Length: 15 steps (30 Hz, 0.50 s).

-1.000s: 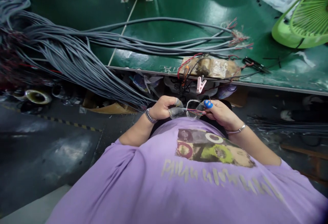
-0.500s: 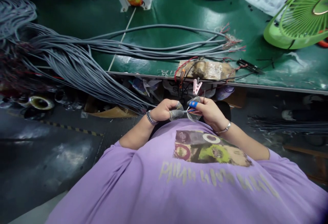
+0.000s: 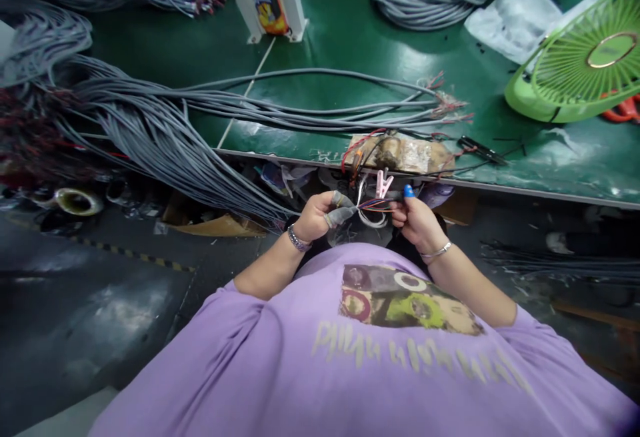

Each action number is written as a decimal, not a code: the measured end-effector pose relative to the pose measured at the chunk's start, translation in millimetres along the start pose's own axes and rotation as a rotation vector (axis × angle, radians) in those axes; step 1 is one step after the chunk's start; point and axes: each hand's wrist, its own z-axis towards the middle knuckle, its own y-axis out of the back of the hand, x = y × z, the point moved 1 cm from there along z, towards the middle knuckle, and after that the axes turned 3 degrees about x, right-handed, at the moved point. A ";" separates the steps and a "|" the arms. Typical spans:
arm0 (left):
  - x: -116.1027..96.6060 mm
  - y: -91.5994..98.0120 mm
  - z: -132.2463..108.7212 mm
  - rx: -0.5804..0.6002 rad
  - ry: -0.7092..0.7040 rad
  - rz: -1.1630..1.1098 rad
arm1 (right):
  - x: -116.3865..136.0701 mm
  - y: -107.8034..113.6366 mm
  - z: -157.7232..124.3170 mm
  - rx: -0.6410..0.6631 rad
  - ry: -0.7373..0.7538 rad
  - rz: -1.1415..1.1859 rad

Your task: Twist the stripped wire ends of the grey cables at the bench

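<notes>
Just below the edge of the green workbench (image 3: 310, 37), in front of your chest, your left hand (image 3: 317, 216) is closed on the end of a grey cable (image 3: 356, 208), pressing it between grey-covered fingertips. Your right hand (image 3: 416, 222), thumb tipped in blue, pinches the thin coloured wires (image 3: 375, 205) that fan out of that cable end. A pink clip (image 3: 383, 184) hangs just above the wires, and a thick bundle of grey cables (image 3: 165, 140) drapes off the bench to your left.

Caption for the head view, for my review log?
Left hand grips a grey cable while right hand pinches its coloured wires, before a green bench strewn with cables.
</notes>
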 end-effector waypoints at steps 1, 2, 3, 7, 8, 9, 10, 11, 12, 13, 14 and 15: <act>-0.1 -1.8 3.2 -0.012 -0.017 0.005 | -0.2 -3.2 1.5 0.042 -0.010 -0.023; -0.3 -3.6 6.4 -0.017 -0.031 0.010 | 0.4 -6.9 3.3 0.085 -0.019 -0.043; -0.6 -5.5 9.6 -0.018 -0.041 0.013 | 1.8 -10.7 5.5 0.125 -0.028 -0.059; 0.8 -11.5 20.9 -0.010 -0.035 0.015 | 8.3 -20.3 16.5 0.222 -0.016 -0.089; 1.9 -12.6 23.3 -0.009 -0.027 0.018 | 9.0 -21.3 18.8 0.227 0.009 -0.087; 3.2 -13.4 25.6 -0.009 -0.022 0.021 | 9.2 -21.8 20.7 0.223 0.038 -0.082; 4.5 -14.2 27.6 -0.008 -0.018 0.024 | 8.9 -22.4 22.0 0.217 0.061 -0.074; 5.8 -14.8 29.5 -0.005 -0.016 0.026 | 8.3 -23.2 22.7 0.211 0.077 -0.064; 7.1 -15.5 31.1 0.001 -0.015 0.028 | 7.7 -24.4 23.0 0.206 0.083 -0.052; 8.4 -16.0 32.3 0.007 -0.015 0.028 | 7.3 -26.0 22.8 0.200 0.082 -0.040; 9.7 -16.6 33.3 0.015 -0.014 0.027 | 7.3 -27.9 22.2 0.197 0.074 -0.029; 10.9 -17.1 34.0 0.024 -0.014 0.027 | 7.8 -30.1 21.3 0.194 0.064 -0.021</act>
